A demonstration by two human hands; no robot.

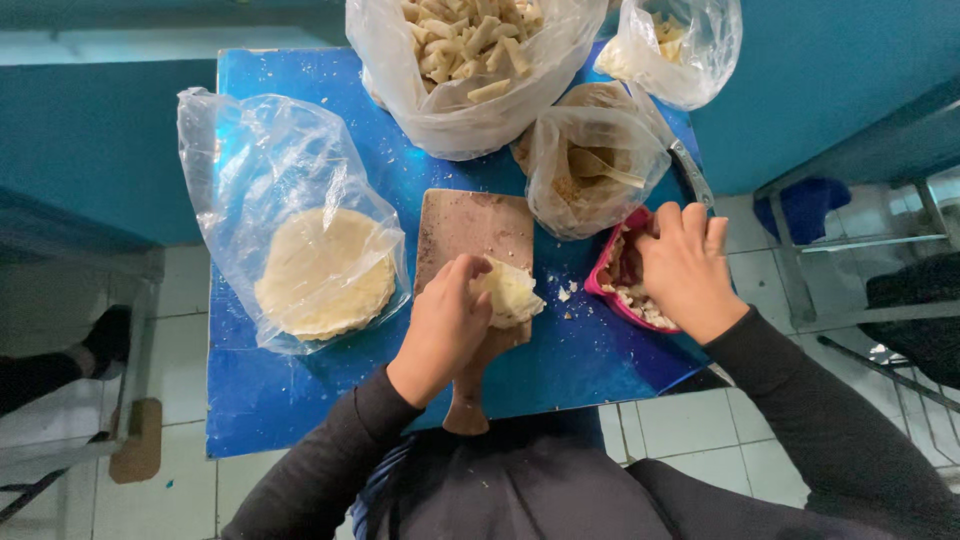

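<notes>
My left hand [447, 322] grips a folded piece of pale dough [512, 293] over a wooden cutting board [470, 228] on a small blue table [300, 390]. My right hand [684, 267] reaches into a pink bowl [606, 288] of crumbly filling at the table's right edge, fingers curled down inside it. What the fingers hold in there is hidden.
A clear bag with a stack of round dough discs [325, 272] lies on the left. At the back stand a large bag of rolled pieces [465, 60], a bag of brown crumbs with a spoon [590, 170], and a smaller bag [672, 45]. Tiled floor surrounds the table.
</notes>
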